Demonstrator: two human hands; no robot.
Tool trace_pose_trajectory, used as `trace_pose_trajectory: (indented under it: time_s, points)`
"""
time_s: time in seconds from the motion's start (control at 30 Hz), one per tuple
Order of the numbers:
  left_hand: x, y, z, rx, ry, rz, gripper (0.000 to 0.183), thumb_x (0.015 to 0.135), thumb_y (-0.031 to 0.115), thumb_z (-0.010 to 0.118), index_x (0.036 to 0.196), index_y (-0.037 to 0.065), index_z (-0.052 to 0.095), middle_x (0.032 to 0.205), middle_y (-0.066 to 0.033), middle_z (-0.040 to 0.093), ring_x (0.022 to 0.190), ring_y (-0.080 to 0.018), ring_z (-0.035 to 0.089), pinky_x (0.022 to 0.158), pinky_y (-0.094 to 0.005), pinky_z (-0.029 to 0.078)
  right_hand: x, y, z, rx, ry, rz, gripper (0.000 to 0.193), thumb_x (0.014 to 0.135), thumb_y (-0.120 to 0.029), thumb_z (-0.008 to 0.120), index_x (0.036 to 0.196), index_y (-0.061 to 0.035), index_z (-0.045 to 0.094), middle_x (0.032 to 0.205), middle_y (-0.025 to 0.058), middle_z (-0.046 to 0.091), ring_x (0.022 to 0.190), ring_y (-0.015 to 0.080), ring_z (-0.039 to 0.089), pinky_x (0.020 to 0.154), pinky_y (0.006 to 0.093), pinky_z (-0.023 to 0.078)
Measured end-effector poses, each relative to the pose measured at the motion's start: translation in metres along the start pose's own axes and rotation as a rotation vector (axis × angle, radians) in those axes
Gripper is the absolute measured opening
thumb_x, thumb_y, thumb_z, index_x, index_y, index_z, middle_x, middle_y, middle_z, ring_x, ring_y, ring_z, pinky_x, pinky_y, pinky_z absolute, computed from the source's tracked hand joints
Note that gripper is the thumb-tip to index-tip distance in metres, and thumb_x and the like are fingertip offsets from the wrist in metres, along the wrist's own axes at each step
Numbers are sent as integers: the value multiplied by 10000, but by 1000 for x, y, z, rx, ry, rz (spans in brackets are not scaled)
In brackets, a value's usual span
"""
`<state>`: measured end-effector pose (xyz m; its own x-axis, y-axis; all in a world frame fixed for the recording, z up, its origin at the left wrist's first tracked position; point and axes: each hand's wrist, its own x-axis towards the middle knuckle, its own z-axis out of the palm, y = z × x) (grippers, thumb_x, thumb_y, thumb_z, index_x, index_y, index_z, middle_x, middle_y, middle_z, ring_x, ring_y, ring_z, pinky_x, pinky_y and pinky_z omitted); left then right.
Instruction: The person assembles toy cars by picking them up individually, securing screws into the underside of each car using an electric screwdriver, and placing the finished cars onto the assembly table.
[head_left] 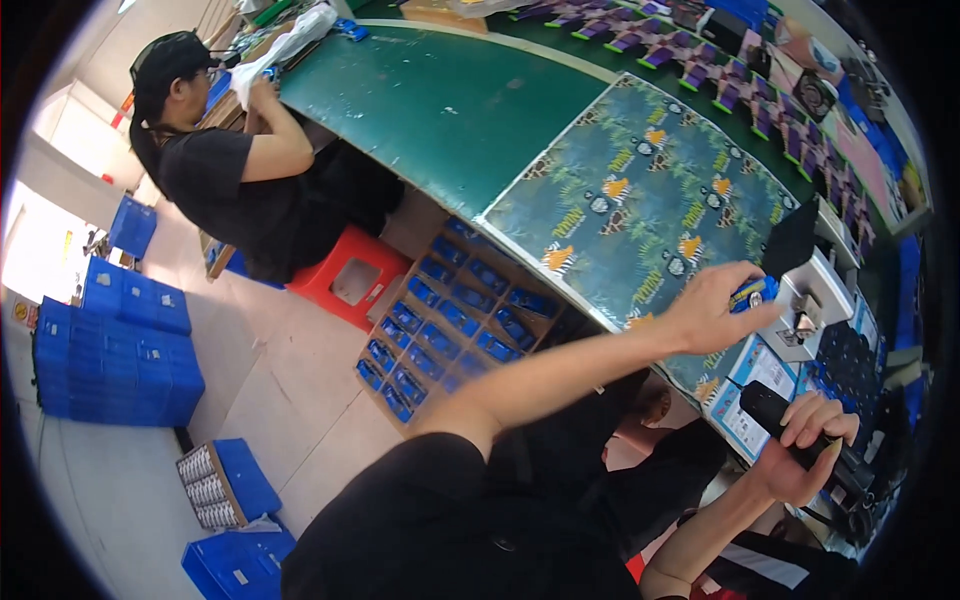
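Fingertips of my left hand (712,308) pinch a small blue and yellow packet (752,293), thumb below and the other fingers curled over its near end, holding it just above the patterned mat (640,190) and right beside the white fixture (815,300) at the bench edge. My right hand (805,445) sits lower, fingers wrapped tightly round a black handheld tool (790,430) that looks like a scanner or driver, its head pointing up toward the printed cards (752,390) lying at the table's rim. I judge the packet to be very light and fairly stiff, probably a small boxed or carded item with a glossy skin, so it may slide if I squeeze only its flat faces; I would grip it across the short edges near the middle, where my thumb already bears, and keep the pressure gentle so the card does not crease. The black tool seems heavier and rigid, with a barrel thick enough for a full-hand grasp, and I hold it around its body rather than its tip. Below the table edge an open carton (450,320) holds rows of similar blue packets, well apart from my hand. Across the green table (430,100) another person (230,170) handles something white, well away from my own hands. Blue crates (130,350) stand stacked on the floor.
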<state>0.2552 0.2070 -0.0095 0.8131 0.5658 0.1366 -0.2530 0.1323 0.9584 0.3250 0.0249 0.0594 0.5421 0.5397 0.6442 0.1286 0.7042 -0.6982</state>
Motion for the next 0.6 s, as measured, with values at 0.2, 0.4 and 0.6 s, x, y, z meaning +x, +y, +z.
trace_pose_trajectory:
  time_s: [0.2, 0.4, 0.6]
  points:
    - [8, 3, -91, 1470, -428, 654, 698, 831, 678, 585, 1146, 56, 601, 1067, -119, 603, 1006, -277, 603, 933, -490, 410, -13, -14, -30, -110, 97, 11, 209, 925, -244, 558, 922, -54, 471, 665, 46, 429, 520, 119, 405, 558, 281, 347]
    - [-7, 72, -241, 1932, -247, 594, 851, 797, 694, 606, 1418, 131, 461, 1458, -164, 418, 1363, -340, 393, 1155, -578, 191, -22, -13, -53, -73, 157, 10, 175, 926, -208, 551, 926, -49, 481, 660, 41, 416, 514, 114, 393, 563, 276, 341]
    - [-48, 55, -240, 1740, 23, 550, 816, 772, 497, 743, 1418, 94, 449, 1478, -198, 385, 1375, -374, 370, 1137, -583, 236, -23, -14, -59, -44, 178, 25, 207, 915, -233, 574, 934, -45, 490, 665, 38, 416, 519, 124, 406, 567, 282, 353]
